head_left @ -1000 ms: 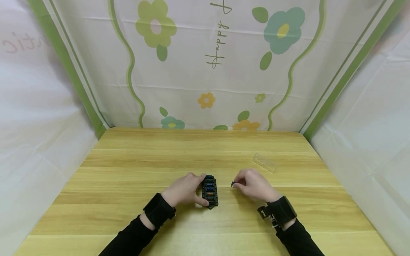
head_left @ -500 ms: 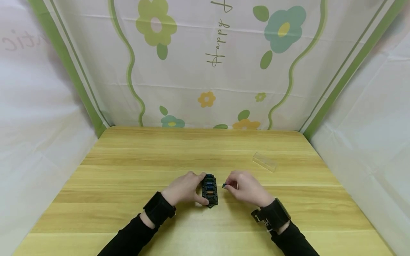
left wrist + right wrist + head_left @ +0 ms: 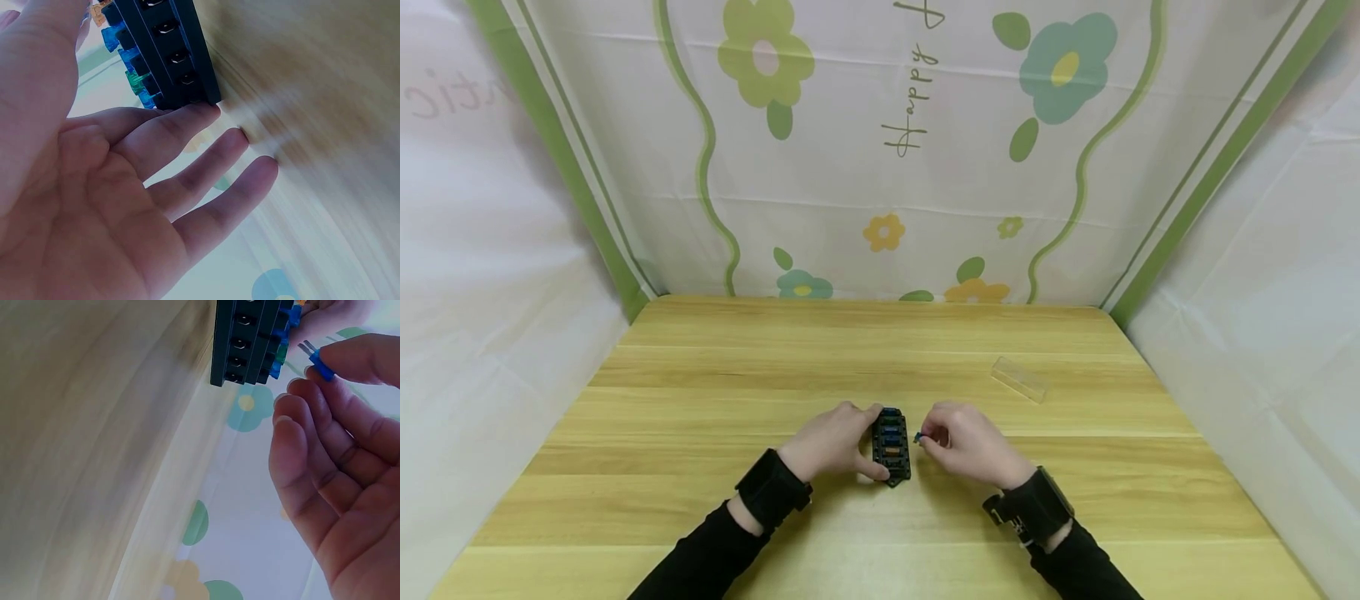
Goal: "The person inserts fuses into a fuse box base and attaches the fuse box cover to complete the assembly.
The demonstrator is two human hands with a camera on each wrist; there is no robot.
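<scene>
A black fuse box with a row of blue, green and orange blade fuses stands on the wooden table. My left hand grips it by its ends, thumb at the near end and a finger at the far end. Just right of the box, my right hand pinches a blue blade fuse between thumb and index finger. Its two metal prongs point toward the box in the right wrist view, apart from it. Metal terminals show in the box's side in the left wrist view.
A clear plastic cover lies on the table behind my right hand. White cloth with printed flowers hangs at the back, and white cloth walls stand at both sides.
My right hand has moved left with the blue blade fuse, closer to the fuse box. The left hand and the box have stayed in place.
</scene>
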